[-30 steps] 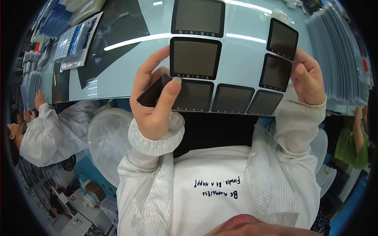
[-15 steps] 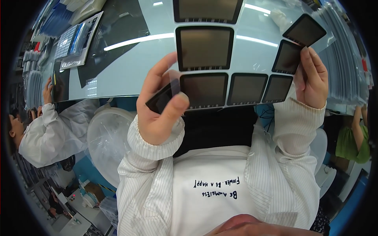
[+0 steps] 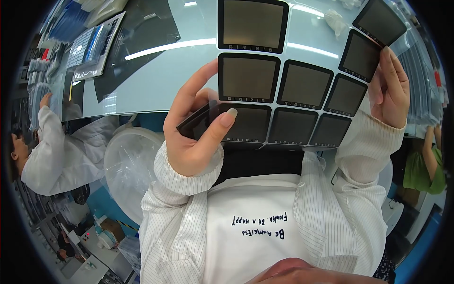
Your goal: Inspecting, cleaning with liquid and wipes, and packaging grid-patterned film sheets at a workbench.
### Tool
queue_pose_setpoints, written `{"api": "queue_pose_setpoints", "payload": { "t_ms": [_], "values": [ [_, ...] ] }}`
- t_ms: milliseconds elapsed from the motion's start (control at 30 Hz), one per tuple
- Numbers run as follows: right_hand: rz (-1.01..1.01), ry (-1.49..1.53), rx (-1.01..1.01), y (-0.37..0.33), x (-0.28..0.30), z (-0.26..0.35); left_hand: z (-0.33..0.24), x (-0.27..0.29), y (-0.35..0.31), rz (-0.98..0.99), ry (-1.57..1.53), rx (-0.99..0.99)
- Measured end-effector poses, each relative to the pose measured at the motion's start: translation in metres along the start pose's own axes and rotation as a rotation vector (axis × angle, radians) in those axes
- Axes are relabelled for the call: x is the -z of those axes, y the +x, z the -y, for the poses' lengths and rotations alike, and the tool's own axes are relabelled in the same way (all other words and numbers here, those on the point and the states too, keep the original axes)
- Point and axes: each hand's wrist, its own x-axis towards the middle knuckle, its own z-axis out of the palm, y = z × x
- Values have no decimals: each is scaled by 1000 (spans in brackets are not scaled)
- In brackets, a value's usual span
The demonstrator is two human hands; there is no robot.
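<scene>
Between my hands is a pale-lined sheet of dark, black-bordered rectangular panels (image 3: 305, 84) with rows of small marks along their lower borders. My left hand (image 3: 196, 137) pinches its lower left corner, thumb on top of a panel and fingers behind. A glossy black part (image 3: 191, 127) lies under that thumb, with a clear strip beside it; whether it belongs to the sheet I cannot tell. My right hand (image 3: 394, 94) is closed on the right edge, fingertips at the border between two panels. A gap without a panel shows in the upper middle of the sheet. The lower edge bends away, partly hidden.
The glass-topped table (image 3: 142, 80) carries a dark sheet (image 3: 132, 52) and a pack of printed sheets (image 3: 97, 47) at the left. Clear sleeves stand stacked on the right (image 3: 416, 71). A round plastic-lined bin (image 3: 130, 165) is beside me. Co-workers sit at both sides.
The sheet has shifted upward in my hands, and another row of panels shows at its lower edge. My right hand has moved slightly right and up; my left thumb reaches further over the sheet.
</scene>
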Motion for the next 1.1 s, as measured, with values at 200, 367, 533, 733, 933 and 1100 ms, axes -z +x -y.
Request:
{"api": "queue_pose_setpoints", "payload": {
  "t_ms": [200, 367, 533, 733, 933, 1100],
  "values": [
    [49, -57, 43, -5, 2, 9, -3, -3, -4, 23, -25, -76],
    [-49, -93, 37, -15, 4, 17, -4, -10, -11, 32, -96, -107],
    [-95, -121, 29, -18, 0, 15, -6, -6, -12, 38, -55, -93],
    [-20, -115, 43, -15, -4, 12, -5, 1, -12, 38, -39, -89],
    [-33, -109, 58, -11, -21, 10, -9, 6, -6, 14, -54, -96],
    [5, -117, 32, -7, -24, 15, -15, 7, -5, -34, 0, -89]
  ]
}}
